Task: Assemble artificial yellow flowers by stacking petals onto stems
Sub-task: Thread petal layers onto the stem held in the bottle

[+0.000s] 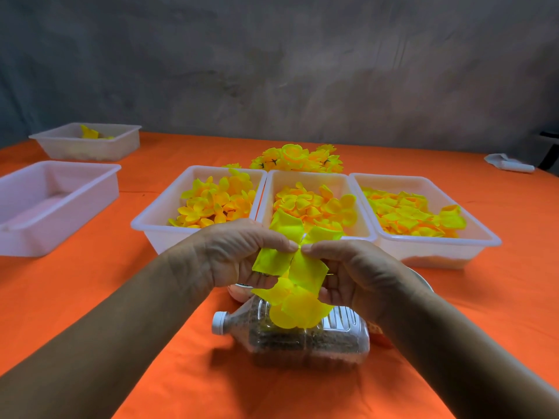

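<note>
Centre frame, above a bottle (302,337) on the orange desk (90,282): left hand (239,252) and right hand (354,273), fingers pinching one yellow petal cluster (302,273); three petal trays (317,207) behind.

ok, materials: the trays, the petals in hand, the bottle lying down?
Trays: translucent white plastic, semi-gloss; contents shadow through the walls. Petal piece pinched by the left hand and right hand: likely thin matte synthetic fabric; it creases softly. Bottle: clear ribbed plastic, white cap, dark grainy fill.
</note>
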The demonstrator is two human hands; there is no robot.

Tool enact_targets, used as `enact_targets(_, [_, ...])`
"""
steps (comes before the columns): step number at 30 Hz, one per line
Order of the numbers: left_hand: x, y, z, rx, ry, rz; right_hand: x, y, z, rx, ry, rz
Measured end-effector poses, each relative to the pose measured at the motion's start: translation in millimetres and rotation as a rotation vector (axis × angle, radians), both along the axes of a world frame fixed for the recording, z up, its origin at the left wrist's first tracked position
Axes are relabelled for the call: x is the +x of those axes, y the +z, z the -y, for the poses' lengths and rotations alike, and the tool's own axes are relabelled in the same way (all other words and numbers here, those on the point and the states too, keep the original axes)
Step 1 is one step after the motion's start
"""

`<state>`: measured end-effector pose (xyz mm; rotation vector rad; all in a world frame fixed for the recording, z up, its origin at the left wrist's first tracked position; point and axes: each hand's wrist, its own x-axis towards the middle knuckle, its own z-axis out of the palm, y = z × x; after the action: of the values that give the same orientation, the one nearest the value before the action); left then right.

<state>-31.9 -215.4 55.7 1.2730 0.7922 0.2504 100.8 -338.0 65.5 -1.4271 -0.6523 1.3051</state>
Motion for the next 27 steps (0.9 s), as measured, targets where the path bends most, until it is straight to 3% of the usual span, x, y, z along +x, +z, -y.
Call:
enact_targets(12, [1.4, 3.1, -7.2, 0.115, -0.104, -0.011, -0.2, 0.0, -2.1, -0.006, -0.003, -0.072])
enact_targets(19, [0.6, -8.3, -11.6, -0.010, -0.179, 0.093, -2.8, 0.1, -1.9, 0.003, -0.010, -0.081])
enact_targets(24, [3.2, -3.0, -9.9, 0.151, -0.099, 0.043, -3.3, -2.0, 0.6, 0.062, -0.032, -0.026])
enact_targets(27, [2.8, -0.9, -8.6, 0.138, -0.092, 0.057, -4.4, -2.5, 2.3, 0.085, -0.034, -0.032])
